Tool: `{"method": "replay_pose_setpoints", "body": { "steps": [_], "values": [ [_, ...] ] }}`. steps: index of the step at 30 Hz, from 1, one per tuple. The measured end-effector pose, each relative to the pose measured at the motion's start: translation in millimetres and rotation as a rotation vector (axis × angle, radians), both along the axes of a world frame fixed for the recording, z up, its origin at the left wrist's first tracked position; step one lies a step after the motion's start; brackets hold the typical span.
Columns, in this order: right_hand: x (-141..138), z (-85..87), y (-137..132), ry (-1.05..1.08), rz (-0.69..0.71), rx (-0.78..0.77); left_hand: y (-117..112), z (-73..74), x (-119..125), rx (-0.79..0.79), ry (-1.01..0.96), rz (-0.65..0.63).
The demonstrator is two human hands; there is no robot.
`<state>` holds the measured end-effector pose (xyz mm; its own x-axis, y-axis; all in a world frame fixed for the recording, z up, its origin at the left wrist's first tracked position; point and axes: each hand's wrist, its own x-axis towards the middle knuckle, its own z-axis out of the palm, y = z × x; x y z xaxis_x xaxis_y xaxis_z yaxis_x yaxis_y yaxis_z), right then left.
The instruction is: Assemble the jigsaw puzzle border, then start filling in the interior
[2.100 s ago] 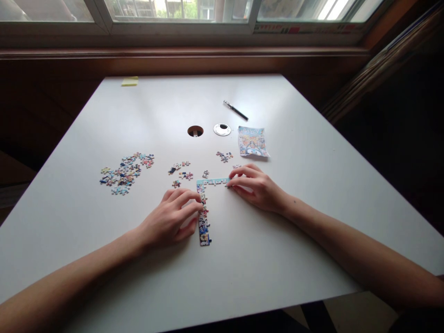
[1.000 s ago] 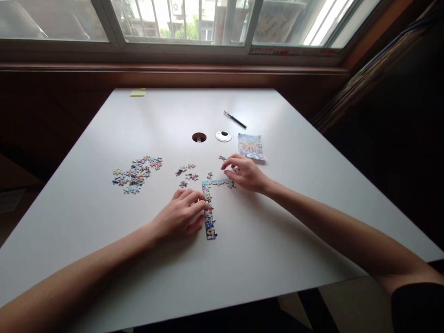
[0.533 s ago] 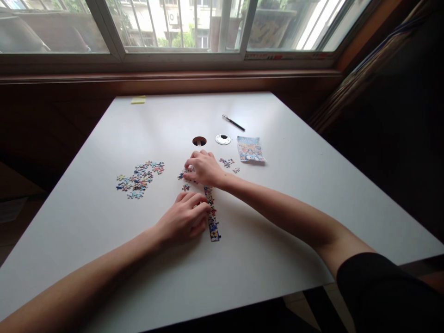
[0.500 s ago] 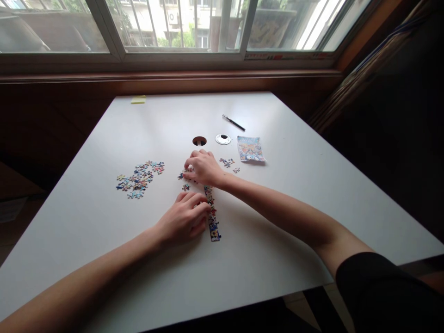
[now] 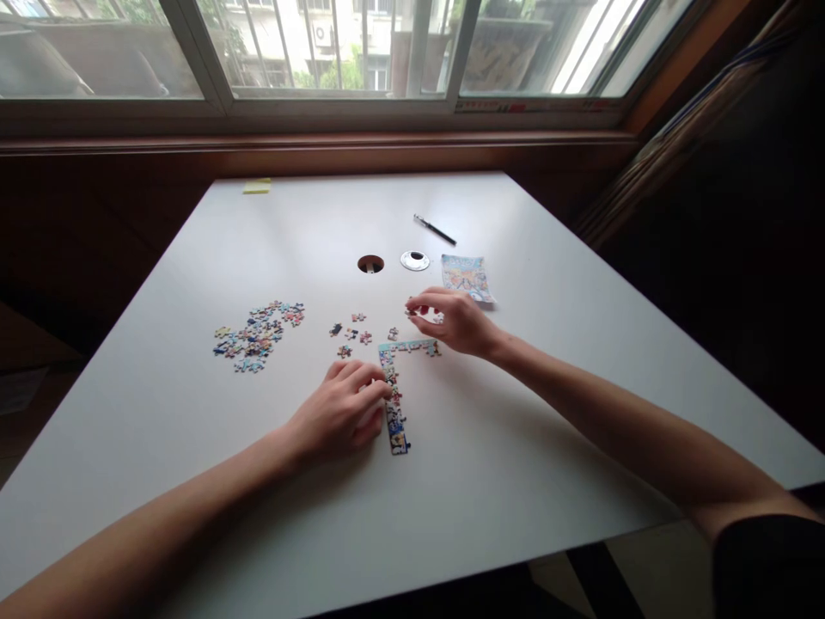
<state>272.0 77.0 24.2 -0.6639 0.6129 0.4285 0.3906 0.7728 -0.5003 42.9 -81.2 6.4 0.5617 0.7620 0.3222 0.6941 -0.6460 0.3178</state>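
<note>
Joined jigsaw puzzle pieces [image 5: 395,417] form an L-shaped strip, one leg running toward me and a pale blue-edged leg running right at the top. My left hand [image 5: 345,402] lies along the strip's left side, fingers curled and fingertips on its edge; the thumb side is partly hidden. Beyond the top leg, my right hand [image 5: 451,320] pinches a small puzzle piece [image 5: 411,308] between thumb and forefinger, just over the table. Several loose puzzle pieces [image 5: 351,334] lie left of the strip's corner, and a single piece [image 5: 393,334] sits right above it.
A larger heap of puzzle pieces [image 5: 258,331] spreads on the white table [image 5: 193,481] at left. Behind my right hand lies a printed picture sheet [image 5: 465,273]. Farther back are a pen [image 5: 435,229], a round metal cover [image 5: 414,260] and a cable hole [image 5: 370,264].
My right hand has moved right, from the loose pieces near the corner to those by the picture sheet, uncovering the strip's top leg. My left hand has stayed in place.
</note>
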Motion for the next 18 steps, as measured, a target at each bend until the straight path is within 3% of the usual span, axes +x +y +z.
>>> {"method": "replay_pose_setpoints", "body": {
  "steps": [3, 6, 18],
  "values": [
    [44, -9.5, -12, 0.136, -0.065, 0.022, 0, -0.8, 1, 0.021, -0.015, 0.001],
    [66, -16.2, -26, 0.207, -0.081, -0.004, -1, -0.8, 2, 0.032, -0.028, 0.016],
    [74, -12.9, -35, 0.198, 0.095, 0.073, 0, 5.6, 2, 0.030, -0.022, 0.028]
  ]
}}
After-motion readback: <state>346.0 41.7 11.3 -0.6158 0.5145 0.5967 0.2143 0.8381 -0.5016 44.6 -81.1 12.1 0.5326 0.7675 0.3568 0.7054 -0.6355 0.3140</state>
